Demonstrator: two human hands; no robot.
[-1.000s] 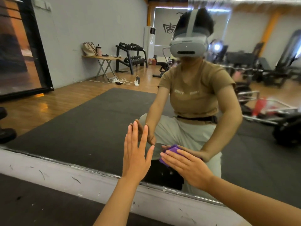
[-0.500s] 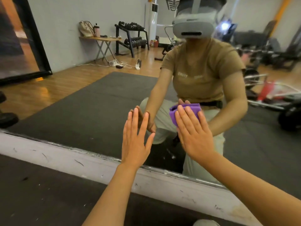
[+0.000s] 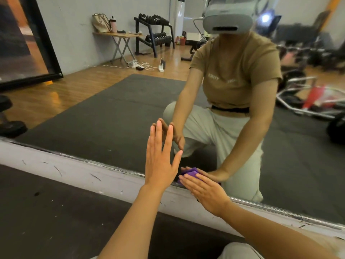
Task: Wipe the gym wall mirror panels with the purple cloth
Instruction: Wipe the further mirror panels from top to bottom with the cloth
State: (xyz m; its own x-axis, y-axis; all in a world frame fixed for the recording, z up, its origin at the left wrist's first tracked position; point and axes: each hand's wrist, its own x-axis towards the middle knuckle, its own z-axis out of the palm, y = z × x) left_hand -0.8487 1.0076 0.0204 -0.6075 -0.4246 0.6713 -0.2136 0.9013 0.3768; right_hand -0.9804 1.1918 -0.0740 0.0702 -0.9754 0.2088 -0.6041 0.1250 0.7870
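Purple cloth (image 3: 189, 173) lies mostly hidden, apparently pressed beneath right hand (image 3: 206, 193) fingers (image 3: 190, 181).

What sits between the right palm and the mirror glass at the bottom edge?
The purple cloth, pressed flat under the right hand against the mirror just above its bottom edge, as the head view shows.

Dumbbell rack (image 3: 154, 32) stands against grey wall (image 3: 74, 34) as landmark. Left of rack: folding table (image 3: 119, 35) carrying bag (image 3: 100, 23) and bottle (image 3: 113, 25). In front of rack: white cables and power strips (image 3: 147, 67) on wood floor (image 3: 46, 98), then dark mat (image 3: 115, 116). Right of rack: white standing air conditioner (image 3: 177, 17). Far left of rack: black-framed panel (image 3: 28, 43) leaning at wall.
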